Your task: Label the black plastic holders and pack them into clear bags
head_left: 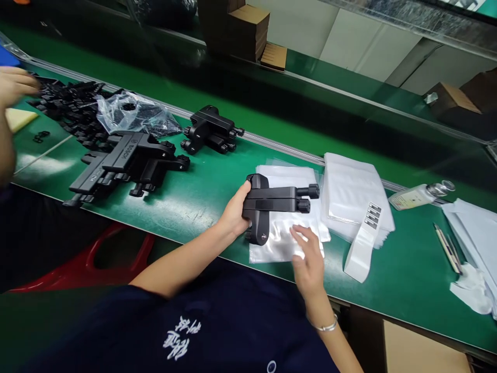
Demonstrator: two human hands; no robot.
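Note:
My left hand (235,210) is closed around a black plastic clamp-like bracket (272,199) with two knobs pointing right. It is held over a few clear plastic bags (275,248) on the green bench. Just right of the bracket, my right hand (310,259) hovers above the bags, its fingers apart and nothing in them. A similar black bracket (212,127) lies further back on the bench. To the left, several more brackets (128,155) are piled together, some with "BOSCH" lettering.
Right of the bags stand a stack of white plastic sleeves (351,189), a label strip (361,254), a bottle (413,197) and pens (446,248). A co-worker's hand (15,85) is at far left, near a heap of black parts (77,103). A metal-edged shelf (272,147) runs behind.

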